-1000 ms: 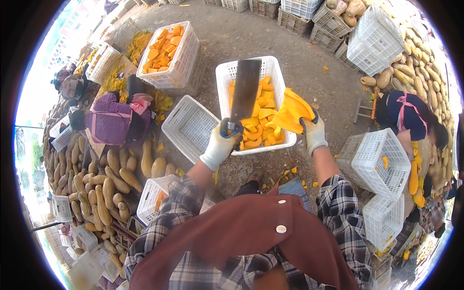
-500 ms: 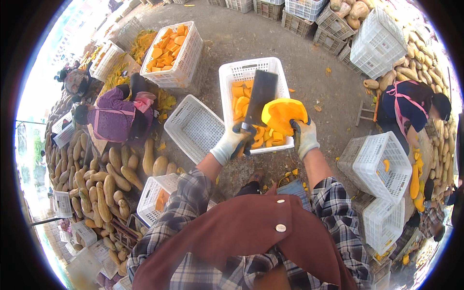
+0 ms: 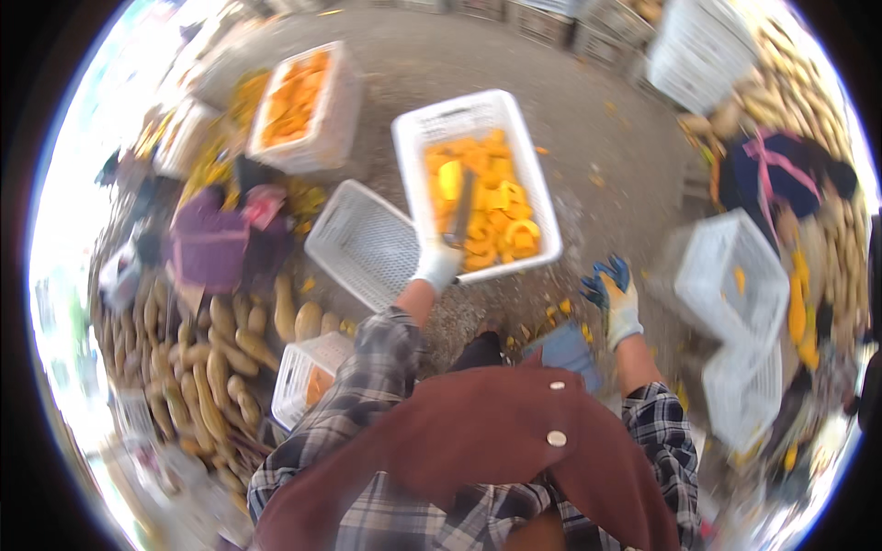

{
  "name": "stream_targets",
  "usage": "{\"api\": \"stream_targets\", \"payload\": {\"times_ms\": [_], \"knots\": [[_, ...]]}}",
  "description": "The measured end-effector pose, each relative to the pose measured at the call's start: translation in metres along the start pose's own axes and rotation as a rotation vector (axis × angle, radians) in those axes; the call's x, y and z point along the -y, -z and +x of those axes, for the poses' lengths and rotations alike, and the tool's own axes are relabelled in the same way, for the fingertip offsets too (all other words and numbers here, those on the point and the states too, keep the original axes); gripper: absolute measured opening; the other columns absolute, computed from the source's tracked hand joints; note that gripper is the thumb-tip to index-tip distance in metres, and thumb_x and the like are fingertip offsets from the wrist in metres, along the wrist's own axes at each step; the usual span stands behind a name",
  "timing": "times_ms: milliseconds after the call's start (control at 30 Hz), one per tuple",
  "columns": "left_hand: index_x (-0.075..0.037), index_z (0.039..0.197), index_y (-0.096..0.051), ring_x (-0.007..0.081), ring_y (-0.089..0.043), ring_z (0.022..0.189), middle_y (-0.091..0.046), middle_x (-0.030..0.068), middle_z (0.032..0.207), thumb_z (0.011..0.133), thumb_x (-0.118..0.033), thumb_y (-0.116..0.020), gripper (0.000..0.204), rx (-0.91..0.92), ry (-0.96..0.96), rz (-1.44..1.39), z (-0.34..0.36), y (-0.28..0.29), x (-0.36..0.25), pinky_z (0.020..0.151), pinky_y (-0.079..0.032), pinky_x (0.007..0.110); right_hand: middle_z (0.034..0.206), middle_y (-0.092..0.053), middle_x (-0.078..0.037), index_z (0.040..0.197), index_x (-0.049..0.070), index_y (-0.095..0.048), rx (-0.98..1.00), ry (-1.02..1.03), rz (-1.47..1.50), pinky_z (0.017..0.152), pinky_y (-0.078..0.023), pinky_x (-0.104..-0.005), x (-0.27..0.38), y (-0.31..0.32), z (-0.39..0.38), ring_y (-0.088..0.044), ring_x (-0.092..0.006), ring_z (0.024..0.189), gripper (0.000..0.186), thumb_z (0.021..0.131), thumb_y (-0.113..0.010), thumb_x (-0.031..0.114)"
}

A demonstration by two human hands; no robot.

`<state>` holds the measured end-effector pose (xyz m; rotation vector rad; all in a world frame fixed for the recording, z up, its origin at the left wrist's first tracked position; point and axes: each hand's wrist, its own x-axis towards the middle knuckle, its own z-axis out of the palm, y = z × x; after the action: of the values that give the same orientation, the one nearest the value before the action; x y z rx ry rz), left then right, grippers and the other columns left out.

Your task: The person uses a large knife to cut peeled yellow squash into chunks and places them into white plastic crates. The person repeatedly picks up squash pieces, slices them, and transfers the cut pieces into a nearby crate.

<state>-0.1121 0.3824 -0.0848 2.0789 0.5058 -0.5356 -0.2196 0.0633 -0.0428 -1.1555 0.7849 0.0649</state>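
Observation:
My gloved left hand point(image 3: 439, 264) is wrapped round the handle of a cleaver point(image 3: 462, 207), its dark blade reaching over the white plastic crate point(image 3: 544, 202) in front of me. Cut orange pumpkin pieces point(image 3: 503, 197) fill the bottom of that crate. A brighter yellow pumpkin piece point(image 3: 449, 180) shows beside the blade, blurred. Off the crate's right near corner, my right hand point(image 3: 614, 298), in a white glove with blue fingers, hangs over the ground with fingers apart and nothing in it.
Left of the filled crate stands another white crate point(image 3: 363, 243). A stacked crate of pumpkin chunks point(image 3: 296, 101) is at the far left. Whole pumpkins point(image 3: 216, 395) lie in a pile. People in purple point(image 3: 209, 243) and dark blue point(image 3: 781, 170) work at either side; crates point(image 3: 735, 275) stand right.
The large pumpkin piece has left my right hand, which has moved right and down and opened. The cleaver in my left hand has dropped lower over the crate. My view has shifted slightly.

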Motion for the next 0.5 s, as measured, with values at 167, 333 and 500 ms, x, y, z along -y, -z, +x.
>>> {"api": "stream_targets", "payload": {"times_ms": [167,333,500], "knots": [[-0.014,0.098,-0.060,0.0155,-0.047,0.048,-0.049,-0.0002,0.063,0.090,-0.011,-0.058,0.009,0.245,0.039,-0.361,0.043,0.000,0.027,0.041,-0.041,0.035,0.109,-0.064,-0.013,0.136,0.012,-0.046,-0.681,-0.134,0.012,0.064,-0.059,-0.0431,-0.112,0.239,-0.118,-0.067,-0.0290,0.082,0.046,0.093,-0.062,0.011],[-0.016,0.097,-0.053,0.0167,-0.045,0.046,-0.049,0.0016,0.063,0.087,-0.013,-0.066,0.017,0.208,0.157,-0.409,0.043,-0.033,-0.015,0.040,-0.036,0.034,0.104,-0.064,-0.015,0.131,0.010,-0.050,-1.147,-0.295,0.036,0.061,-0.059,-0.0421,-0.275,0.379,-0.241,-0.065,-0.0296,0.074,0.043,0.090,-0.064,0.012],[-0.019,0.090,-0.055,0.0167,-0.046,0.049,-0.050,-0.0002,0.063,0.090,-0.016,-0.066,0.011,0.337,-0.065,-0.317,-0.024,-0.106,-0.065,0.043,-0.034,0.036,0.098,-0.064,-0.013,0.122,0.008,-0.054,-1.352,-0.218,0.259,0.059,-0.058,-0.0420,-0.390,0.440,-0.300,-0.066,-0.0286,0.071,0.030,0.094,-0.061,0.014]]}}
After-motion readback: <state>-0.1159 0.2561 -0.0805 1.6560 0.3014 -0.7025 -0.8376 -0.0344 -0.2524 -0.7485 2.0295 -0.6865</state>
